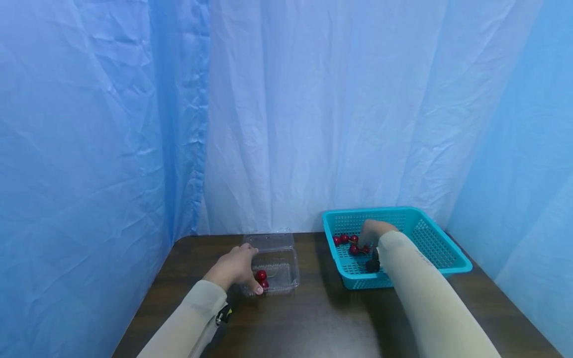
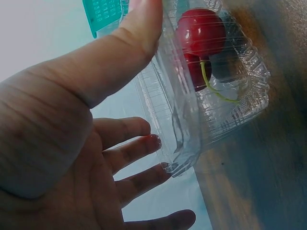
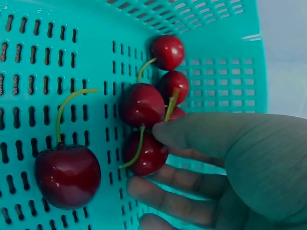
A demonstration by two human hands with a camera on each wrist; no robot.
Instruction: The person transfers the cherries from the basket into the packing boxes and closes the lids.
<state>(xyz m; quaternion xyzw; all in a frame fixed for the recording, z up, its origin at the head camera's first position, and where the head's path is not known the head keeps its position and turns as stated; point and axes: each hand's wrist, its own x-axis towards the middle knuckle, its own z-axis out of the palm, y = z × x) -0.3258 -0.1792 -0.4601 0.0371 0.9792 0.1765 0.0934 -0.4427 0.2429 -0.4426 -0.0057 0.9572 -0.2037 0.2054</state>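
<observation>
My left hand (image 1: 238,267) is at the left side of a clear plastic clamshell box (image 1: 286,287). In the left wrist view its thumb lies across the rim, and the extended fingertips touch the box edge. Two red cherries (image 2: 201,32) lie inside, one with a green stem. My right hand (image 3: 211,163) reaches into a turquoise plastic basket (image 1: 331,248). Its thumb and fingers close around a stemmed dark red cherry (image 3: 146,154) in a cluster. Other cherries (image 3: 168,51) touch or sit beside it, and a single cherry (image 3: 68,176) lies apart on the slotted floor.
Behind the box its transparent lid (image 1: 268,241) stands folded back. Box and basket share a dark wooden table (image 1: 309,318), with the basket at the back right. Pale blue curtains (image 1: 286,119) enclose the back and sides. The right forearm crosses the basket's front rim.
</observation>
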